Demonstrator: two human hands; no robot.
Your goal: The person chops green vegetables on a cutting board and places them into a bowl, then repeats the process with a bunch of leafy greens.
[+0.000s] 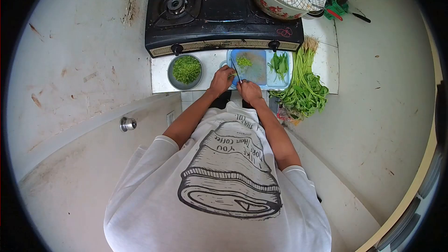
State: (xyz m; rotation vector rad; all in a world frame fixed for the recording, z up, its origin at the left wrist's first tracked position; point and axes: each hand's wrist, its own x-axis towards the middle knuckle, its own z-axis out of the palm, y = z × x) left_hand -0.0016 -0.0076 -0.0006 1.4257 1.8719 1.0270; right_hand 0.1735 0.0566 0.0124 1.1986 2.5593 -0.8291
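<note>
My right hand [250,91] is closed round the handle of a knife [236,69], whose blade points away from me over the left part of a blue cutting board [261,58]. Close by on the left, my left hand [222,80] has its fingers pinched together, with a bit of green stem [232,74] showing at the fingertips beside the blade. A small pile of chopped greens [243,61] lies on the board, past the knife. Some loose green leaves [279,64] rest at the board's right side.
A grey bowl [171,78] of chopped greens stands at left. Leafy stalks [305,77] lie right of the board, overhanging the counter edge. Behind is a black gas stove [224,23] bearing a cloth-covered pot [280,10]. A green holder [337,7] with utensils sits back right.
</note>
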